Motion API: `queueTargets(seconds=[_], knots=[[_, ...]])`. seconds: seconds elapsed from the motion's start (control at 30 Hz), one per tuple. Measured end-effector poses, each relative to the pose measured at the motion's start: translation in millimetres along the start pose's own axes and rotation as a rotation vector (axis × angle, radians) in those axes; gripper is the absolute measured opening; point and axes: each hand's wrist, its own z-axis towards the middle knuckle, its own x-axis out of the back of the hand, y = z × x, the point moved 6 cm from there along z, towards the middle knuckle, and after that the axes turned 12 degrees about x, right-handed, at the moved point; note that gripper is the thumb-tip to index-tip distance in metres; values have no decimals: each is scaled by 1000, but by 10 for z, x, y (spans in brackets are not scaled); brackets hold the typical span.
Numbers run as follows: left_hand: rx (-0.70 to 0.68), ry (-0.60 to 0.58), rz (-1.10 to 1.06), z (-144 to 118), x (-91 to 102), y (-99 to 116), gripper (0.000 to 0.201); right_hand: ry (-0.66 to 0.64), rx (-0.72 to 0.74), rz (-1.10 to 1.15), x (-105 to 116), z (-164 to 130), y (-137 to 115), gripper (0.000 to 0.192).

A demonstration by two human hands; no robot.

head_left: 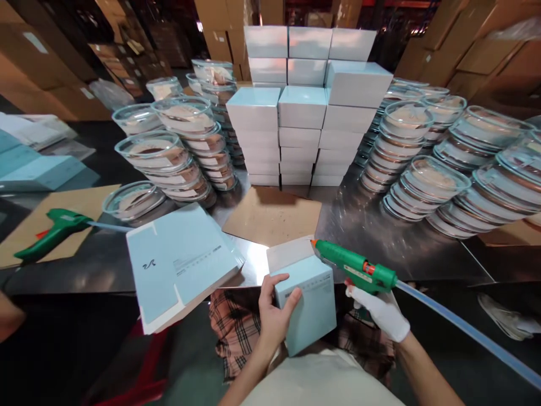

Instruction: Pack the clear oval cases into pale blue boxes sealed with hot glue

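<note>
My left hand (274,310) grips a light blue box (313,307) at the table's front edge, thumb and fingers across its printed side. One pale flap (289,255) of the box stands out at the top. In my right hand (378,313), which wears a white glove, is a green glue gun (353,264) with a long clear glue stick (469,332) running out of its back. Its orange nozzle is right at the end of the flap; whether they touch I cannot tell. To the left lies a stack of flat light blue cartons (181,259).
Stacked finished boxes (302,107) stand behind a cardboard sheet (274,217). Piles of round glass dishes (160,152) rise on the left, and more glass dishes (422,180) on the right. A second green glue gun (54,231) rests at far left, near another person's hand (10,317).
</note>
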Motion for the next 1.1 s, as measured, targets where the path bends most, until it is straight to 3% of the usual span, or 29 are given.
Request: queueTargets(seconds=[0.17,0.3,0.4,0.5,0.6,0.7,0.77,0.87,0.97,1.03,1.1], knots=[[35,-8,-41,62,82,4,39,5,-205,245,-65,562,1,39],[-12,-4,-37,71,114,72,38,-29,-276,231,-235,1111,128,47],[-14,-6,-51,68,153,84,37,-47,-290,115,-167,1247,174,48],[6,-37,-87,80,174,80,36,-7,-253,-47,12,1178,58,38],[-9,-74,-103,97,153,117,39,-21,-111,-78,-77,1065,-206,35],[-30,-125,-108,102,100,154,44,-272,-11,162,-525,962,-407,50],[-18,-135,-118,107,79,143,46,-344,-24,313,-716,919,-435,55],[58,-104,-257,141,96,67,51,-324,98,334,-695,901,-452,63],[79,-109,-447,200,118,36,65,-534,407,320,-644,768,-602,82],[12,-138,-432,241,131,88,60,-619,556,250,-614,665,-683,77],[-79,-170,-330,269,141,168,38,-627,661,116,-606,609,-739,56]])
